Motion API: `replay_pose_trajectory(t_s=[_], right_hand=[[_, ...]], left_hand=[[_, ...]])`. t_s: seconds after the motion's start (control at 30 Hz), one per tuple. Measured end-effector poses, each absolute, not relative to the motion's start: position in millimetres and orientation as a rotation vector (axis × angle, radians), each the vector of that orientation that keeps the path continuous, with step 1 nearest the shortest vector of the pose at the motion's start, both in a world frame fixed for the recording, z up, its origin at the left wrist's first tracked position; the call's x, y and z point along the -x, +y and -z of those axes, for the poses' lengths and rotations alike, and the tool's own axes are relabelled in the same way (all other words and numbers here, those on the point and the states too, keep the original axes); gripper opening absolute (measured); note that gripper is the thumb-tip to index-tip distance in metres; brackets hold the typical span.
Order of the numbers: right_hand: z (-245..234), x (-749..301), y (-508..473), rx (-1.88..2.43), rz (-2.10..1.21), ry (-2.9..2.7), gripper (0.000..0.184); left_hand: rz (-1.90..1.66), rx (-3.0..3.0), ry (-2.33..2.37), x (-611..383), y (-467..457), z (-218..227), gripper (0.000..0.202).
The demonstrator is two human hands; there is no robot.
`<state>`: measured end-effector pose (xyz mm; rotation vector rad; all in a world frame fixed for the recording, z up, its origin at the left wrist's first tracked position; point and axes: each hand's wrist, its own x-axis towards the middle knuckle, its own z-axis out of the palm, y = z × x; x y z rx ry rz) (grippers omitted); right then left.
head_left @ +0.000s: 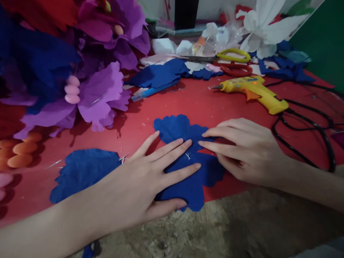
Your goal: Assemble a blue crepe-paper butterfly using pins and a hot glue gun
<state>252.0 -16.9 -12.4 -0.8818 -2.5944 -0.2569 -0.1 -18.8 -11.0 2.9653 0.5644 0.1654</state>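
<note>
A dark blue flower with scalloped petals (174,128) lies flat near the front edge of the red tabletop. At its middle sit a few short, thin silvery strands (187,156), crossing one another. My left hand (161,168) rests palm down on the flower with its fingers spread. From the other side, my right hand (239,150) touches the right-hand petals; its fingertips lie on the blue material, and its thumb is partly hidden below. Left of the flower lies a separate blue petal (84,170), partly covered by my left forearm, with similar strands at its tip.
A yellow glue gun (252,91) with a black cord (303,125) lies at the right. Yellow-handled scissors (233,55), red scissor handles (236,68) and blue scraps (161,73) are behind. Large purple flowers (102,91) fill the left; orange egg-shaped pieces (21,154) stand below them.
</note>
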Motion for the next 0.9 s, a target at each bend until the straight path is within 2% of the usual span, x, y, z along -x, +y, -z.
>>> replay_pose_trajectory(t_s=[0.37, 0.57, 0.9], right_hand=[[11, -243, -20, 0.654, 0.137, -2.684, 0.03], [13, -240, -17, 0.626, 0.023, -2.673, 0.031], [12, -238, -25, 0.662, 0.177, -2.693, 0.032]], left_hand=[[-0.226, -2.84, 0.589, -1, -19, 11, 0.045], [-0.202, -2.895, 0.561, -1, -21, 12, 0.052], [-0.21, -2.819, 0.606, -1, -21, 11, 0.046]])
